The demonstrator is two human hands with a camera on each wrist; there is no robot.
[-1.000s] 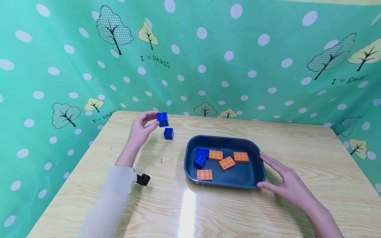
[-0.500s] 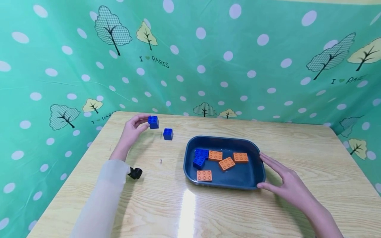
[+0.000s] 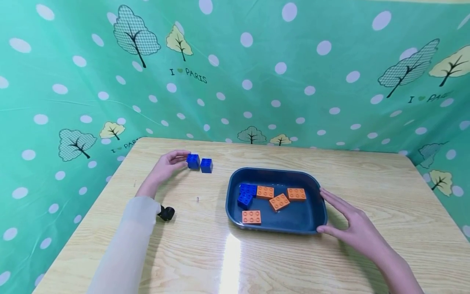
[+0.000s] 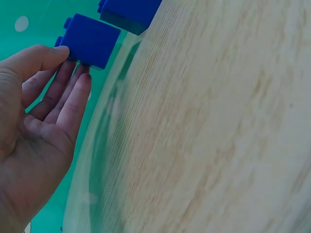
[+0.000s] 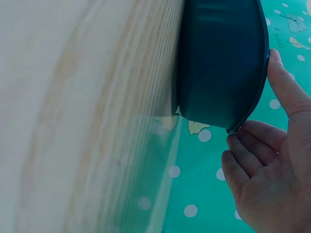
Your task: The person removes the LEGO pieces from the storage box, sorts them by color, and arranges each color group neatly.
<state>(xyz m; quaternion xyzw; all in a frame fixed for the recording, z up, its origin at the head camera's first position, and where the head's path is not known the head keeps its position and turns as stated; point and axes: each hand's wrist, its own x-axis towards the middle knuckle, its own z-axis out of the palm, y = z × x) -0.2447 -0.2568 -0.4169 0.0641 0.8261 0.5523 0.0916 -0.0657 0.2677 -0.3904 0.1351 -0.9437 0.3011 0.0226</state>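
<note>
In the head view my left hand (image 3: 169,166) pinches a blue toy brick (image 3: 193,161) between thumb and fingertips, low over the table. A second blue brick (image 3: 207,165) stands just right of it, with a narrow gap between. The left wrist view shows my thumb on the studded side of the held brick (image 4: 91,41). At the right, my right hand (image 3: 354,224) touches the end of a dark blue tray (image 3: 290,226), thumb and fairly straight fingers spread along its rim. Inside lie several orange bricks (image 3: 251,217) and a few blue bricks (image 3: 244,200), crowded at the left.
A wooden table (image 3: 279,265) carries everything. Behind it hangs a green dotted curtain (image 3: 227,61) with printed trees. A small black object (image 3: 167,213) sits at my left wrist. Bare wood lies between the loose bricks and the tray.
My left hand first moved left with the blue brick, then lowered it toward the table, close beside the other blue brick. My right hand and the tray stay where they were.
</note>
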